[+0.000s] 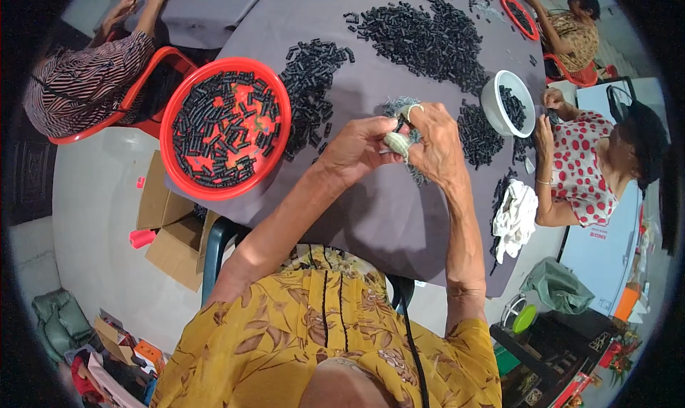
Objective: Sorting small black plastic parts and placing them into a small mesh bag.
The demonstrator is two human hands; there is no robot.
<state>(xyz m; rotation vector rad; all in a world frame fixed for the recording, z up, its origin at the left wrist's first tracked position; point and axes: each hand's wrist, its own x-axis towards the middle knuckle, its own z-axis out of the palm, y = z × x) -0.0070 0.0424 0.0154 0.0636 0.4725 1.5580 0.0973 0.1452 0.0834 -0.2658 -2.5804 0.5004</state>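
My left hand (359,150) and my right hand (437,143) meet over the middle of the table, fingers closed and pinched together. Between the fingertips shows a small black piece (401,125), partly hidden. Pale cloth-like covers (398,143) sit on fingers of my right hand. Just below and behind the hands lies a heap of thin grey-green bits (417,172), mostly covered by them. To the left, a red basin (167,133) holds many short black tube-like pieces. Piles of the same black pieces (314,80) lie beside it and farther back (428,41).
A white bowl (492,98) of black pieces and a crumpled white cloth (515,219) are on the right. Other people sit at the right (581,165), far right (574,37) and far left (93,80). A cardboard box (175,255) stands below the table's left edge.
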